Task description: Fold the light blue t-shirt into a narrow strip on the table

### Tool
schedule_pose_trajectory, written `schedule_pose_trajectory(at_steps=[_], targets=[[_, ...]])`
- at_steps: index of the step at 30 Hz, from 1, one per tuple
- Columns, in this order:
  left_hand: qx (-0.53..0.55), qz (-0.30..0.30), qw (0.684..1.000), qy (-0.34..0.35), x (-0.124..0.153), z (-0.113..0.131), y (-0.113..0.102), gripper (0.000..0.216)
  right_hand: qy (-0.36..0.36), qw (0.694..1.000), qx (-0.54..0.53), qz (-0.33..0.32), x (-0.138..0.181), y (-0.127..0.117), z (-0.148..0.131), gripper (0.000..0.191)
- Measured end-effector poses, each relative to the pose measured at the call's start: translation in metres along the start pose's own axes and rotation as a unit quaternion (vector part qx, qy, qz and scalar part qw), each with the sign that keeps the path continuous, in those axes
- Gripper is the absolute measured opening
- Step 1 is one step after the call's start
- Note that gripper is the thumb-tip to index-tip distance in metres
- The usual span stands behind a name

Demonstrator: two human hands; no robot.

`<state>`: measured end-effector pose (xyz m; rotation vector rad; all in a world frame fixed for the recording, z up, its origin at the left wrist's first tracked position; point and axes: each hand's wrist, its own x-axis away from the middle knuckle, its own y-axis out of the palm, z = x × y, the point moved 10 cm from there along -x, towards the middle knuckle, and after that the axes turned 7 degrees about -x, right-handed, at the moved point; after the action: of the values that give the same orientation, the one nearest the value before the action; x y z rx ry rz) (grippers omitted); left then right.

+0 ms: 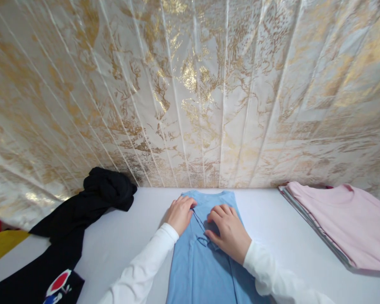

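A light blue garment (pixel 202 261) lies flat on the white table (pixel 266 219), folded into a long strip with its neckline toward the wall. My left hand (pixel 179 214) rests on its upper left edge with the fingers curled down onto the cloth. My right hand (pixel 228 232) presses on the garment's middle, fingers bent and together, next to a thin dark drawstring (pixel 200 226) that runs across the fabric. Both arms wear white sleeves.
A black garment (pixel 82 215) with a red and blue print lies crumpled at the left. Red and yellow cloth (pixel 1 245) shows at the far left edge. A stack of folded clothes topped by a pink shirt (pixel 342 223) sits at the right. A gold-marbled wall (pixel 190 93) rises behind.
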<state>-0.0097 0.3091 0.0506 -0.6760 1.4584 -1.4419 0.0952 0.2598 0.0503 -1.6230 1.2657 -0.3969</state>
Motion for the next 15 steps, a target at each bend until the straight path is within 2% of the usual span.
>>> schedule_pose_trajectory(at_steps=[2,9,15], targets=[[0.012,0.0,1.0,-0.002,-0.001,-0.002,0.001,0.021,-0.008,1.0,0.01,0.006,-0.001,0.001,-0.003,0.003],[0.034,0.018,0.999,0.0,-0.002,-0.003,-0.001,0.015,-0.019,1.0,0.013,0.009,-0.003,0.005,-0.003,0.011],[0.04,0.03,0.999,0.003,-0.002,-0.003,0.0,0.016,0.002,0.999,0.051,-0.012,0.011,0.006,-0.01,0.003]])
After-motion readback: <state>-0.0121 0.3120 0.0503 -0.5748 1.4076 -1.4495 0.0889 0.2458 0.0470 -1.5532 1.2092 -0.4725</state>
